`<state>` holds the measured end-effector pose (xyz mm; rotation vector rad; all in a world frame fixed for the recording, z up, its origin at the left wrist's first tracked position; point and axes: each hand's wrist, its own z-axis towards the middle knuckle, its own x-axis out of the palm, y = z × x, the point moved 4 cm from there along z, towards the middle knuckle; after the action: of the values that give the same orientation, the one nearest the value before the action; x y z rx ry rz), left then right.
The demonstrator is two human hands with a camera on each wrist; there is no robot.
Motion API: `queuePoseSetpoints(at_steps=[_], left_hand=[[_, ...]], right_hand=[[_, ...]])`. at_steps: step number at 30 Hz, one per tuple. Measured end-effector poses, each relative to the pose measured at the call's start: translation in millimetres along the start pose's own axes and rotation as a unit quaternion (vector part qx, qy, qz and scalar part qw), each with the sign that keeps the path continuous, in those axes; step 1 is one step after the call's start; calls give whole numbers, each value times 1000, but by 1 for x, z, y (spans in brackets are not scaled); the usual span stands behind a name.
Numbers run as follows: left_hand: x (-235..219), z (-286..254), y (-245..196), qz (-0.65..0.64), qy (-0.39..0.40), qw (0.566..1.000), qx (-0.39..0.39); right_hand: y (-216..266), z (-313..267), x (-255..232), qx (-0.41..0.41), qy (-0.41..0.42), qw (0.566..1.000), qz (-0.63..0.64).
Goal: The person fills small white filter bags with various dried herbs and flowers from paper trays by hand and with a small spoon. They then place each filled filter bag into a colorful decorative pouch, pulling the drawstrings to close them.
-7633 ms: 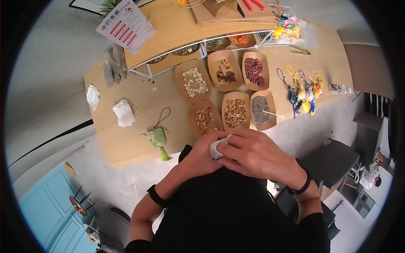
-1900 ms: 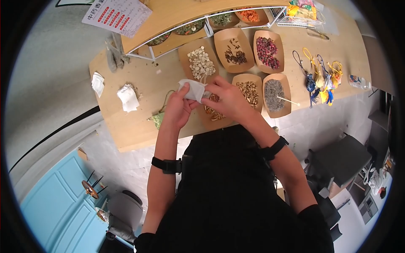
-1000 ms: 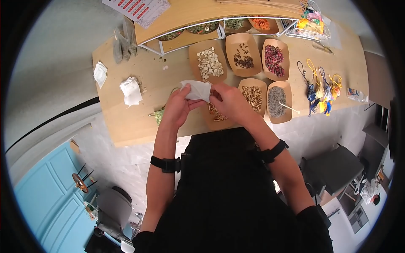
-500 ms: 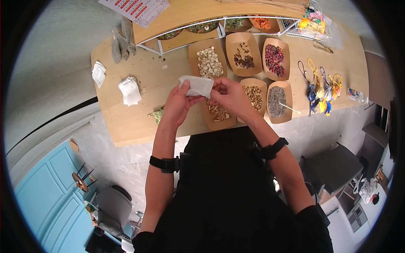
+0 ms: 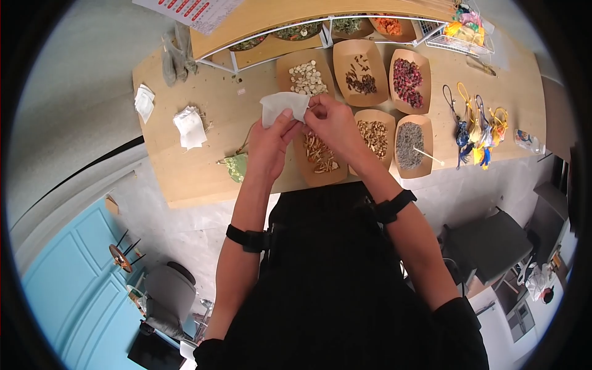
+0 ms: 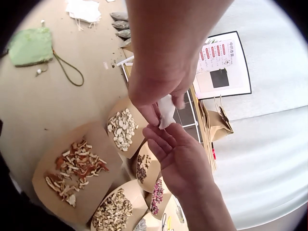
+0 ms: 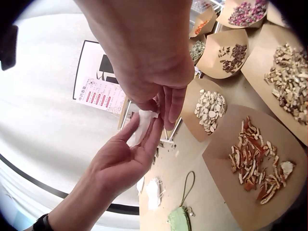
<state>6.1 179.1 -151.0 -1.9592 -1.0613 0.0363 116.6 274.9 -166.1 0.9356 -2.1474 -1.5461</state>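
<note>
A small white fabric pouch [image 5: 280, 106] is held between both hands above the tray of pale dried slices [image 5: 308, 79]. My left hand [image 5: 270, 145] grips the pouch from below, thumb laid over its face. At the pouch's right end, the fingertips of my right hand [image 5: 335, 123] pinch its edge. In the right wrist view the pouch [image 7: 139, 129] lies along the left fingers [image 7: 153, 137], partly covered by the right hand. Below the hands sits a tray of dried peel strips [image 5: 320, 174]. A green sachet [image 5: 234, 168] rests on the table, left of my left forearm.
More paper trays hold brown cloves [image 5: 361, 77], red buds [image 5: 407, 82], chopped roots [image 5: 372, 137] and grey-violet grains [image 5: 410, 147] with a small stick. White pouches [image 5: 190, 127] lie left. Tasselled sachets [image 5: 473, 135] and a bottle [image 5: 527, 142] are right. A shelf [image 5: 296, 15] stands behind.
From near the body at the table's front edge, both hands have moved out over the trays with the pouch. In the last half second they shift slightly farther away, still gripping it.
</note>
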Motion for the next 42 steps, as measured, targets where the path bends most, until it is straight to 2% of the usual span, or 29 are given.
queuePoseSetpoints(at_steps=[3, 5, 7, 11, 14, 16, 17, 19, 20, 22, 24, 26, 28, 32, 34, 37, 41, 42], left_hand=[[-2, 5, 9, -27, -9, 1000, 10], [-5, 10, 11, -47, -31, 998, -9], [-9, 15, 14, -56, -31, 998, -24], [-13, 23, 18, -54, -31, 997, -49], [-6, 23, 15, 19, -28, 999, -8], [-4, 26, 14, 51, -29, 998, 10], [-3, 27, 12, 82, -29, 996, 29], [-4, 32, 10, 111, -30, 993, 28], [-5, 33, 9, 139, -31, 989, 28], [-4, 33, 8, 147, -31, 989, 14], [-4, 35, 8, 153, -30, 988, -1], [-5, 38, 7, 102, -50, 993, -14], [-9, 44, 10, 71, -53, 996, -24], [-19, 52, 18, -31, -77, 995, -45], [-23, 55, 19, -40, -70, 995, -54], [-24, 55, 16, -44, -59, 996, -59], [-37, 62, 22, -77, -51, 993, -68], [-39, 62, 22, -77, -51, 993, -70]], right_hand=[[-6, 0, 1, -11, -12, 1000, 24], [-8, 1, 0, -19, -14, 999, 45], [-3, -3, -1, 47, 8, 988, 149], [-9, 1, -3, 65, 29, 979, 190], [-17, 6, -2, 60, 24, 991, 121], [-20, 13, -3, 44, 6, 999, -2], [-24, 17, -4, 45, 6, 999, -1], [-27, 26, -5, 8, 43, 997, -57], [-30, 29, -6, 9, 43, 997, -56], [-25, 31, -8, -25, 33, 988, -152], [-25, 33, -8, 4, 54, 991, -121], [-29, 34, -7, 34, 72, 993, -89], [-35, 34, -2, 91, 61, 986, 123], [-37, 34, -3, 95, 42, 978, 181], [-45, 34, -3, 119, 26, 969, 217], [-51, 38, -4, 143, 61, 964, 214], [-52, 47, -8, 141, 45, 979, 140], [-49, 50, -12, 77, 7, 996, 41]])
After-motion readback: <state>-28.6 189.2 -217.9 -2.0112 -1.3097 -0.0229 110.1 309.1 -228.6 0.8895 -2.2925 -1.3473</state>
